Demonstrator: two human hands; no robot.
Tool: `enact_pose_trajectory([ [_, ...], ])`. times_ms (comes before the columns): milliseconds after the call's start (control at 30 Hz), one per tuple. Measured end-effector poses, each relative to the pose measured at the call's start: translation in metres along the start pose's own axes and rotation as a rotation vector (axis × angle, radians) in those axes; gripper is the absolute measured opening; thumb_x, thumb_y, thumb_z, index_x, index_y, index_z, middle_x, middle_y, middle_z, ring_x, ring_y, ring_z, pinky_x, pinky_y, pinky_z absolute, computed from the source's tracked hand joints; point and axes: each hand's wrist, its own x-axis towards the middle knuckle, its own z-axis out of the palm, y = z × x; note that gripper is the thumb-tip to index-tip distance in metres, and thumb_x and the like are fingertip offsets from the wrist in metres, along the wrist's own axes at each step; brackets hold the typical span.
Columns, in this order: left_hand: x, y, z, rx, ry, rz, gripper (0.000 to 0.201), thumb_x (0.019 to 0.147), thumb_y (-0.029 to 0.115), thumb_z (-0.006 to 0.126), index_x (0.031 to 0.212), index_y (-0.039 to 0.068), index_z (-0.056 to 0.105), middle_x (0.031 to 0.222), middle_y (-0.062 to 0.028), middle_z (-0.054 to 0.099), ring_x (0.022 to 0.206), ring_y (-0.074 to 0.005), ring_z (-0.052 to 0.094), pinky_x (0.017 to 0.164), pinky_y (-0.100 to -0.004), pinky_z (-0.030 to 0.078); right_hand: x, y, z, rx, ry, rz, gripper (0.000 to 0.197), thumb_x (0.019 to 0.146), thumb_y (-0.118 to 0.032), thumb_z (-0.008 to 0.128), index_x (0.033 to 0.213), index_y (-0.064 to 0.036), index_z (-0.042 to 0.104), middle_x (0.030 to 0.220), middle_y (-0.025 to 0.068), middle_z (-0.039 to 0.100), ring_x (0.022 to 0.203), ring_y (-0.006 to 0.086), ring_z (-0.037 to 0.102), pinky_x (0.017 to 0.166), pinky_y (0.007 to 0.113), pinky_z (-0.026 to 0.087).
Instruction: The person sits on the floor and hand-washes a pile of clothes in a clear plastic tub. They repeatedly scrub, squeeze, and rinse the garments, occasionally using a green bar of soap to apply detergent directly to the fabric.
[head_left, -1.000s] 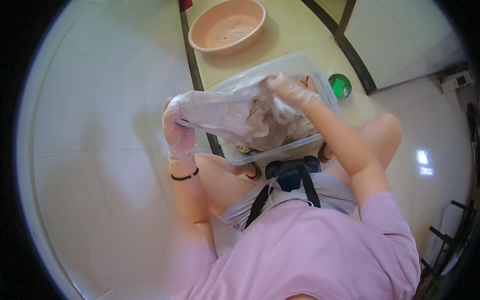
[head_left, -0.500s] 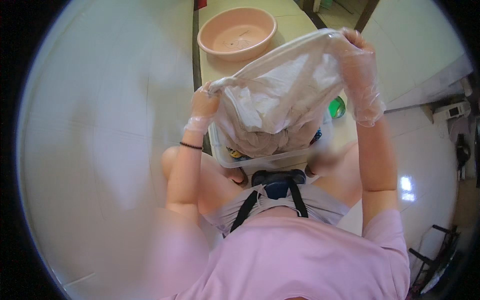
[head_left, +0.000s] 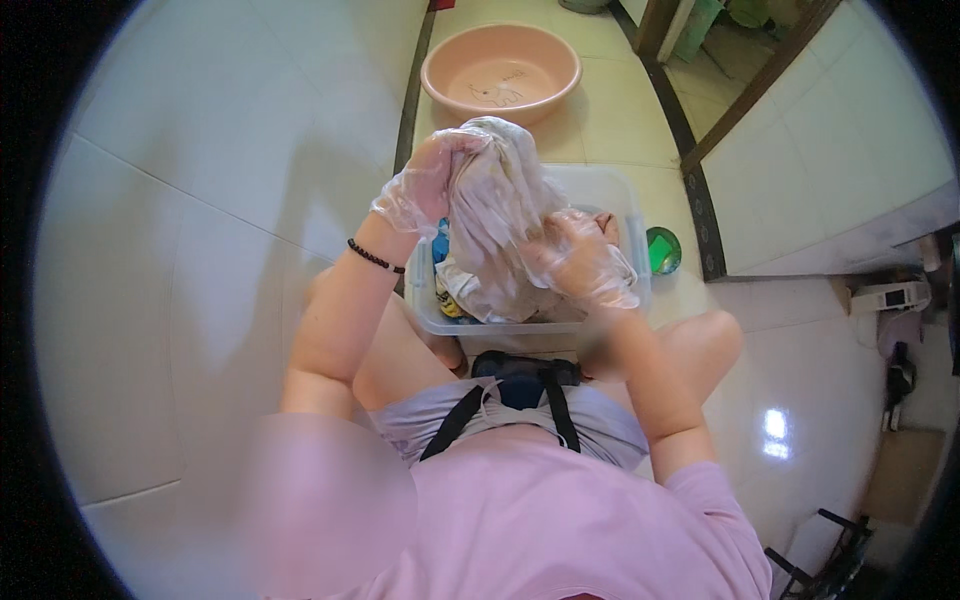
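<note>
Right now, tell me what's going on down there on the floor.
A person crouches on the tiled floor, both hands in thin clear gloves. The left hand grips the top of a bunched pale cloth, and the right hand presses against its lower side. The cloth is held over a clear plastic tub that holds more items. A pink basin sits beyond it, and a small green container lies to the tub's right.

Both forearms come up from the lower edge, bare, elbows bent. Left hand (head_left: 420,195) raised higher, in a thin clear disposable glove, fingers curled shut in a grip, black bead bracelet (head_left: 375,256) on the wrist. Right hand (head_left: 580,265) lower, same clear glove, fingers spread and pressed flat, palm down. Hands near each other, not touching.
</note>
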Motion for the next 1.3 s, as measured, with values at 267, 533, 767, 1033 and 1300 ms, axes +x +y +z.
enact_pose_trajectory([
  [267,-0.017,0.012,-0.003,-0.066,0.033,0.049,0.034,0.086,0.029,0.048,0.103,0.001,0.057,0.098,-0.0105,0.062,0.089,-0.0187,0.059,0.081,-0.0319,0.047,0.001,0.038,0.016,0.887,-0.396,0.427,0.054,0.073,-0.027,0.07,0.117,-0.0031,0.051,0.11,0.0174,0.056,0.099,0.0273,0.054,0.087,0.035,0.042],
  [533,-0.02,0.004,-0.008,-0.073,0.117,-0.035,0.06,0.087,0.052,0.042,0.116,0.0,0.052,0.114,-0.0132,0.057,0.103,-0.0229,0.055,0.092,-0.0343,0.041,-0.008,0.046,0.03,0.277,0.133,-0.078,0.016,0.075,-0.016,0.065,0.085,-0.0042,0.063,0.089,0.0126,0.061,0.084,0.0342,0.054,0.075,0.039,0.043],
  [767,-0.02,0.001,-0.052,0.131,0.169,-0.061,0.056,0.087,0.047,0.045,0.115,-0.002,0.052,0.113,-0.0128,0.057,0.103,-0.0211,0.054,0.091,-0.0314,0.041,0.019,0.015,-0.04,0.52,0.453,0.482,0.012,0.088,-0.013,0.051,0.086,-0.0021,0.056,0.078,0.0087,0.057,0.072,0.0192,0.051,0.071,0.03,0.042],
  [1033,0.013,-0.081,-0.11,1.566,0.423,-0.27,0.053,0.082,0.045,0.055,0.113,0.002,0.054,0.111,-0.0188,0.057,0.103,-0.0271,0.055,0.089,-0.0344,0.042,0.041,0.139,-0.019,-0.1,-0.518,0.55,0.024,0.084,-0.021,0.06,0.095,-0.0006,0.059,0.085,0.0035,0.059,0.079,0.0088,0.051,0.069,0.023,0.043],
  [1300,0.027,-0.175,-0.103,1.656,0.34,-0.056,0.033,0.083,0.033,0.052,0.105,0.01,0.059,0.117,-0.0113,0.054,0.108,-0.0296,0.05,0.09,-0.0388,0.041,-0.016,0.135,-0.013,0.156,-0.731,0.699,0.042,0.071,-0.017,0.07,0.108,-0.0002,0.06,0.081,0.0051,0.064,0.068,0.0115,0.056,0.064,0.027,0.046],
])
